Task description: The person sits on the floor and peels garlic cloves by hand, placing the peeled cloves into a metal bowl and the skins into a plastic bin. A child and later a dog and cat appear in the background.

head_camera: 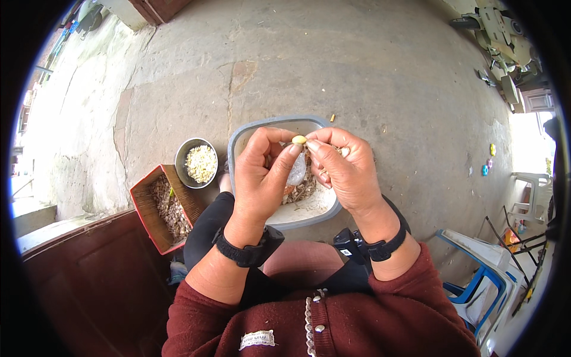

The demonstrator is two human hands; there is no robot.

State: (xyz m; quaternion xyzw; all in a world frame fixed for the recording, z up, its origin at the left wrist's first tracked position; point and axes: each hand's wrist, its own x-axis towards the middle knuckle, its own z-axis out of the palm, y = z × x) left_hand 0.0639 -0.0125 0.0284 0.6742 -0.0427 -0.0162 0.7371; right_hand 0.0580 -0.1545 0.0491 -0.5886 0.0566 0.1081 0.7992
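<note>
A pale yellow peeled clove [299, 139], seemingly garlic, is pinched between the thumb and forefinger of my left hand [263, 183]. My right hand [350, 178] has its thumb and forefinger at the clove's right end. Whitish pieces [345, 151], perhaps cloves or skins, are tucked in its curled fingers. Below both hands stands a grey-rimmed plastic tub [312, 221] with dry skins, stalk bits and a clear plastic bag [297, 172] inside. My hands hide part of its contents.
At left, a metal bowl [179, 168] holds pale peeled cloves. Beside it, a red-edged box [145, 196] contains unpeeled cloves [167, 205] and something green. Plastic chairs [486, 276] stand at lower right, a scooter [504, 40] at upper right. A dark red panel [98, 267] borders the lower left.
</note>
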